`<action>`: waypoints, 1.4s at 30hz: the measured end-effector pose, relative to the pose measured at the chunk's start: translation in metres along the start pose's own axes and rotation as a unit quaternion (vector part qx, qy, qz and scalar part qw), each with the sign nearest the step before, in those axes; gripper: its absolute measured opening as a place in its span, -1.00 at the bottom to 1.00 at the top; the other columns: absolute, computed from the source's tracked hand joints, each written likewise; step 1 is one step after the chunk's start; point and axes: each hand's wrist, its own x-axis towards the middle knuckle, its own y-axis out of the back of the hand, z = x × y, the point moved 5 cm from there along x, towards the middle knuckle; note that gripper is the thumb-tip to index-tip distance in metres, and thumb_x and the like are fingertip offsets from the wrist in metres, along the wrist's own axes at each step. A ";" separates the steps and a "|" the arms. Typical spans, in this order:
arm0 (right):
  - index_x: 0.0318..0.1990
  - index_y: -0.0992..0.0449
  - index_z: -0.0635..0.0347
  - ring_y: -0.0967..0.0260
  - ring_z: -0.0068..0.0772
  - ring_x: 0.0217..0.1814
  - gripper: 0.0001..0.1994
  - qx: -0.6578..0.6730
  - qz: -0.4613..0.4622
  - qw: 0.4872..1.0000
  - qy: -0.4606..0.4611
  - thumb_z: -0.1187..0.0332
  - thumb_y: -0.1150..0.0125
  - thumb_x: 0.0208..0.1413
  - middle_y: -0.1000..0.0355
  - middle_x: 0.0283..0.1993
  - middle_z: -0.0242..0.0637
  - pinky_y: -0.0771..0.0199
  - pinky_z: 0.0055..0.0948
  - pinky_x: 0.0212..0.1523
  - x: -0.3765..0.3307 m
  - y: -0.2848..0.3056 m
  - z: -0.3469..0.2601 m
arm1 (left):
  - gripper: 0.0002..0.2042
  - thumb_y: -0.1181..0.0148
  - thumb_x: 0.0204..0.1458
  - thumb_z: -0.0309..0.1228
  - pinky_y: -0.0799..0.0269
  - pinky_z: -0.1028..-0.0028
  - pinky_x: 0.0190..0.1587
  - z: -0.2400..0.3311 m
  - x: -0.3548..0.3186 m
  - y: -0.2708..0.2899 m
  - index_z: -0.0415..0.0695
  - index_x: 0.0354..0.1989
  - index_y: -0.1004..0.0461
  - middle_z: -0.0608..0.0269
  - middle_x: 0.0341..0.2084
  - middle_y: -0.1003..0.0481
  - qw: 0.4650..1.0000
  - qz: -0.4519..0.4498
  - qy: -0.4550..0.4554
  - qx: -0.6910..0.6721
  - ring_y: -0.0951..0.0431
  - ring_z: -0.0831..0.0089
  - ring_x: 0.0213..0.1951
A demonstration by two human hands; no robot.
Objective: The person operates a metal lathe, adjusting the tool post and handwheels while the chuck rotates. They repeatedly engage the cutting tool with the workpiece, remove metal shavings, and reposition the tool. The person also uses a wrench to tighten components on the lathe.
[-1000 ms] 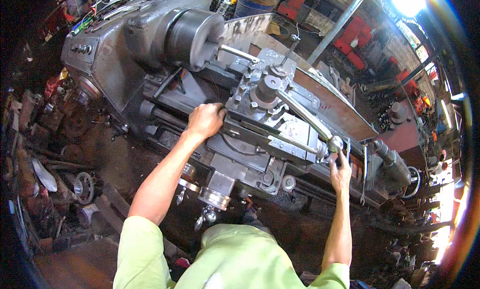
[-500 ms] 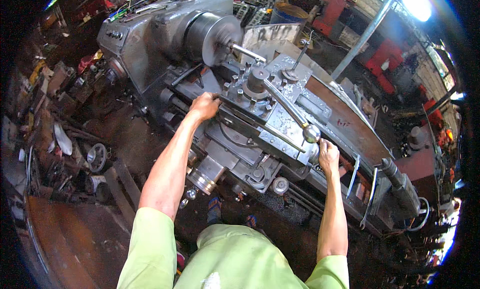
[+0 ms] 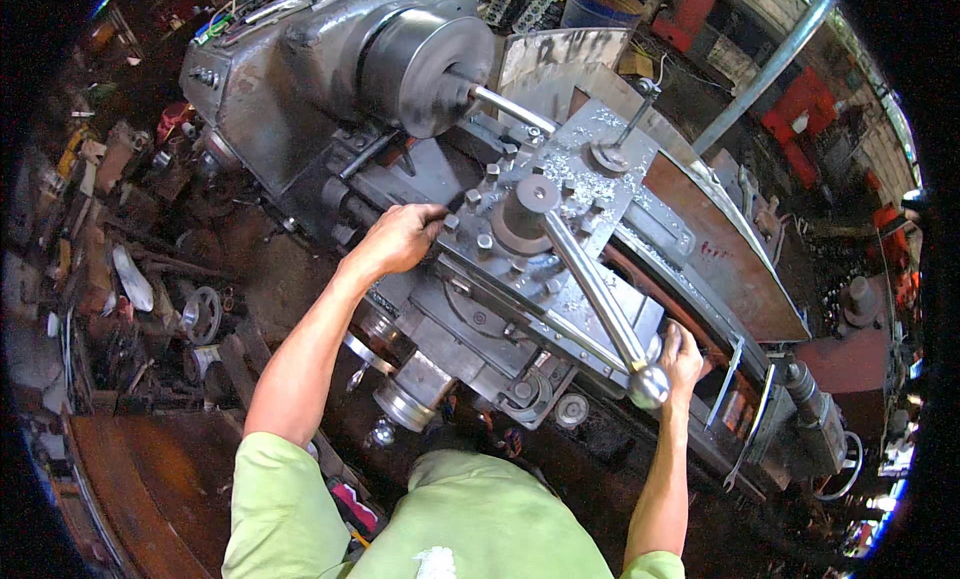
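A metal lathe spans the middle of the view. Its square tool post (image 3: 478,197) carries several bolts and a thick central hub (image 3: 528,211). My left hand (image 3: 400,241) is closed at the post's left corner, fingertips against its edge; what lies inside the fingers is hidden. From the hub a long steel lever (image 3: 598,289) slopes toward me, ending in a shiny ball knob (image 3: 648,387). Just beyond that knob, my right hand (image 3: 682,361) has curled fingers at the right end of the slide, their grip partly hidden. A slim round bar (image 3: 512,109) sticks out of the big chuck (image 3: 425,74).
Metal shavings (image 3: 570,144) lie on the cross slide. Below are handwheels with ball handles (image 3: 382,434). A spanner (image 3: 750,434) rests at the right on the bed near the tailstock (image 3: 808,399). Scrap parts and a loose handwheel (image 3: 202,315) crowd the left floor.
The view has come closer to the tool post. My left hand now sits at the post's corner. My right hand and the ball knob appear lower and further right in the picture.
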 end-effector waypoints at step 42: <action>-0.01 -0.60 0.29 -0.56 0.04 -0.14 -0.64 -0.244 -0.033 0.961 0.128 0.16 -0.16 0.27 -0.55 -0.21 0.09 -0.51 -0.22 -0.11 -0.044 0.044 -0.289 | -0.62 -0.11 0.21 -0.11 -0.45 -0.02 -0.14 -0.009 0.063 0.004 -0.26 -0.21 -0.53 -0.21 -0.35 -0.57 0.920 -0.171 -0.341 0.091 -0.56 -0.19 -0.21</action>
